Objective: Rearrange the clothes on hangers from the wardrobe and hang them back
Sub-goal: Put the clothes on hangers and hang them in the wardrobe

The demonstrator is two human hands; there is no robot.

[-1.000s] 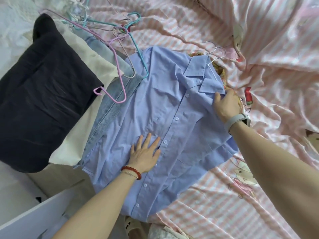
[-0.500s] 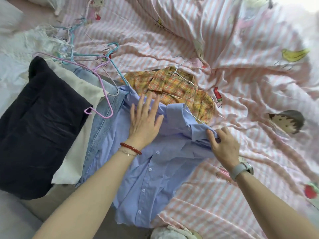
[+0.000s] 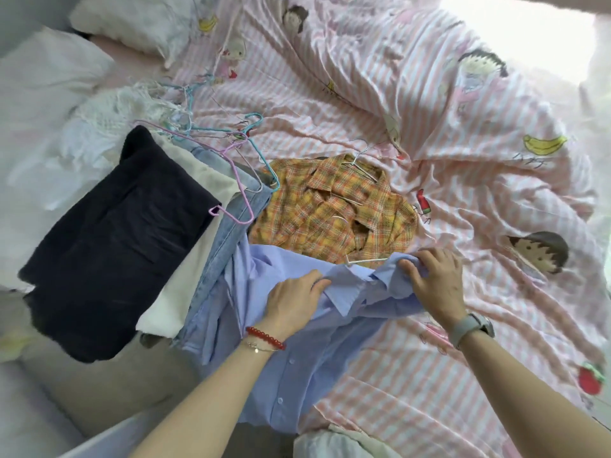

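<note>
head | left hand (image 3: 292, 302) grip pinches blue shirt (image 3: 264, 352) collar | right hand (image 3: 436, 280) grip bunches its shoulder

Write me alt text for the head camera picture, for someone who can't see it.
Two hands, left hand and right hand, grip the collar area of a light blue shirt on a pink striped bedsheet. Beyond it lies an orange plaid shirt with a wire hanger; left are dark, cream and denim garments with coloured hangers.
</note>
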